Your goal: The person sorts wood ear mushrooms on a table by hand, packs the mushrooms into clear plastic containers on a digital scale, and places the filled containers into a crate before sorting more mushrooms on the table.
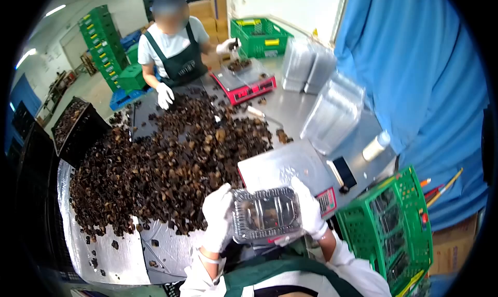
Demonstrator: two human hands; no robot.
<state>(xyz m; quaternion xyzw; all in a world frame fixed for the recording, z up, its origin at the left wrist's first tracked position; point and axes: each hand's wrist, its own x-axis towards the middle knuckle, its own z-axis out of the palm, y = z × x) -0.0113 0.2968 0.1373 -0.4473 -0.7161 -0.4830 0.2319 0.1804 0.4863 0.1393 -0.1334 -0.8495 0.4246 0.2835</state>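
Observation:
A clear plastic clamshell box (267,214) with some dark pieces inside is held level in front of my body. My left hand (218,216), in a white glove, grips its left side. On its right side my right hand (309,210), also gloved, holds the edge. Just beyond the box lies a red-edged scale (285,167) with a bare metal plate. A large heap of dark brown, mushroom-like pieces (181,162) spreads over the table to the left of the box.
Across the table a co-worker (181,53) in white gloves stands by a second red scale (246,82). Stacked clear boxes (334,113), a white bottle (376,145) and a dark phone-like object (343,173) lie to the right. A green crate (415,229) holds packed boxes.

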